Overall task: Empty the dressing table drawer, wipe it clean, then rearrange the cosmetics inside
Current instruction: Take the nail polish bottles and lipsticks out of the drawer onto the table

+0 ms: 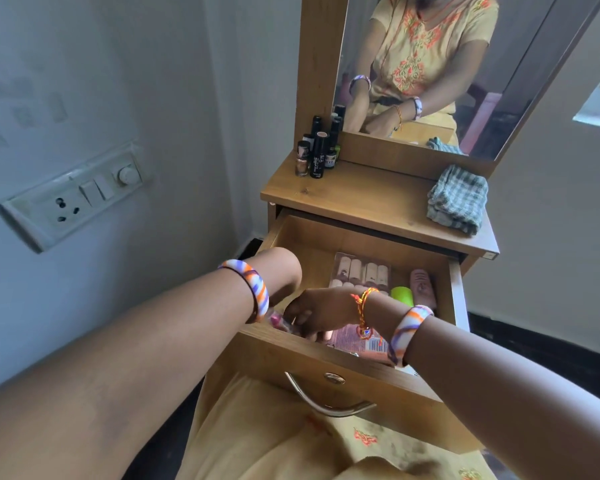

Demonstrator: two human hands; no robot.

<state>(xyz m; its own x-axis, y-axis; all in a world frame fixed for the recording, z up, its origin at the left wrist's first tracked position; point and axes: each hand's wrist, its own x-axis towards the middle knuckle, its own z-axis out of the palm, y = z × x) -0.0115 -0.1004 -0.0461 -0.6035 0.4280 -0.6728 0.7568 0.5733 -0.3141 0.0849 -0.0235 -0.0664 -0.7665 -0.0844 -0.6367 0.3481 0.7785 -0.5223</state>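
Several bottles (317, 150) already stand on the desk (367, 202), but the drawer (343, 368) keeps a palette (359, 271) and tubes, both hands (321, 315) close together inside, grip unclear, the cloth (458, 202) unused.

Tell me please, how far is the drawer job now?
Done: the drawer is pulled open and several bottles already stand on the tabletop. In hand: both hands reach into the drawer's front left corner; the right hand is at small pink items, the left hand is mostly hidden. Left: a palette, a green tube and packets remain inside; the folded cloth lies unused, so wiping and rearranging wait.
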